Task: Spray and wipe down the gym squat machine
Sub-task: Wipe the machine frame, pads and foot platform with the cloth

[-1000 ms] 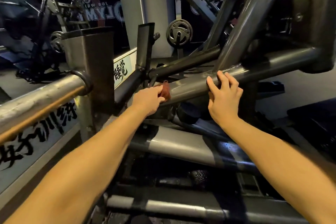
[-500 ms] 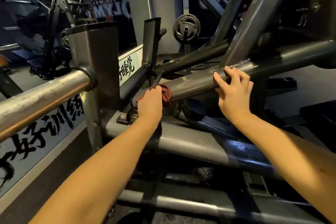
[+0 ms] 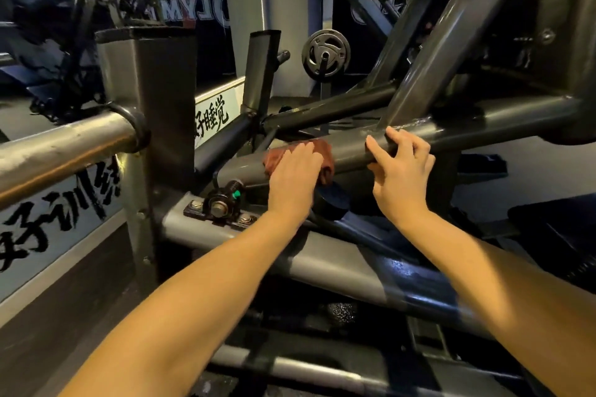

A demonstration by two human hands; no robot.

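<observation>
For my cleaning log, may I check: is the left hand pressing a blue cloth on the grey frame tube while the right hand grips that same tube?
Not quite: the head view shows the cloth is reddish-brown, not blue. Otherwise yes: the left hand presses it on the grey frame tube while the right hand grips that same tube.

The cloth (image 3: pixel 326 154) under the left grip (image 3: pixel 293 177) is showing rust-red. The tube (image 3: pixel 350 151) running from it to the right grip (image 3: pixel 400 171) is gleaming dark grey. Just left of and below the left grip, a cap (image 3: pixel 236 194) is glowing green above a black bracket (image 3: pixel 206 214) with silver nuts. Below both grips, the beam (image 3: pixel 322 263) is showing pale grey, crossed by a glossy dark blue band. Far left of the left grip, the banner (image 3: pixel 58 219) is showing black brush characters on off-white, and the bar (image 3: pixel 64 148) above it is shining silver with an amber streak.
</observation>
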